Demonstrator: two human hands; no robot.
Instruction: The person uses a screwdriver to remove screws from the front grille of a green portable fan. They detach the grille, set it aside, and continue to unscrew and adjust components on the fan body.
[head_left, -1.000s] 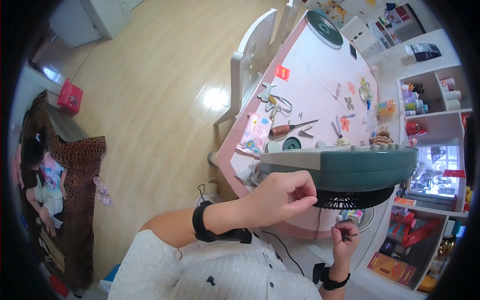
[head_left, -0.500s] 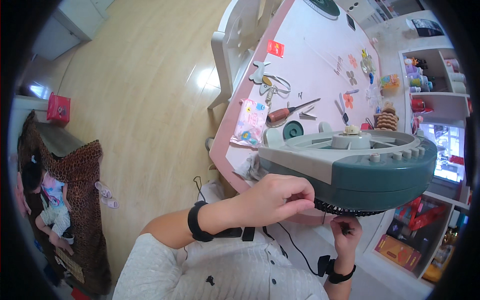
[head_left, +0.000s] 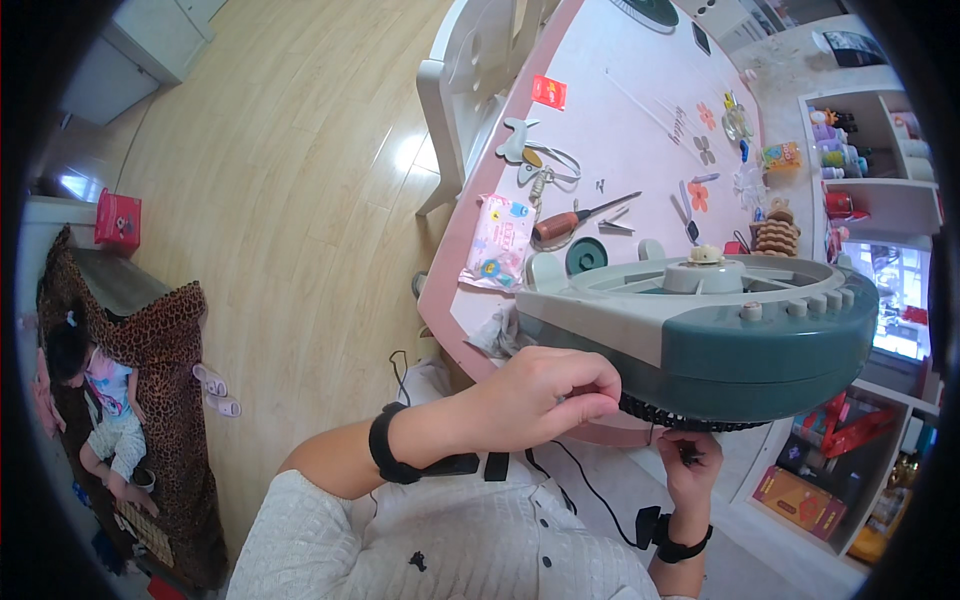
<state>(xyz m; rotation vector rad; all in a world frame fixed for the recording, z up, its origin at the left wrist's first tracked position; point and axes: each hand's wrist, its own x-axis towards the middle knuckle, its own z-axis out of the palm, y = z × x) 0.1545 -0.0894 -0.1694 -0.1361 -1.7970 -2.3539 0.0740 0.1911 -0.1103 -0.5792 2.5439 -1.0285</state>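
The round grey and teal fan housing (head_left: 720,325) is held up over the near edge of the pink table (head_left: 620,120), with the left hand (head_left: 540,400) curled shut against its lower left rim, fingertips pinched at the black grille (head_left: 690,415) underneath, and the right hand (head_left: 690,470) just below that grille, fingers closed on a small dark piece with a thin black cord (head_left: 590,490) trailing from it. Beyond the housing on the table lie a red-handled screwdriver (head_left: 580,218), a pack of wipes (head_left: 498,242), a teal disc (head_left: 586,256) and a small brown bear figure (head_left: 776,230). The housing is smooth plastic with a row of round buttons along its teal rim, and the grille is finely ribbed.
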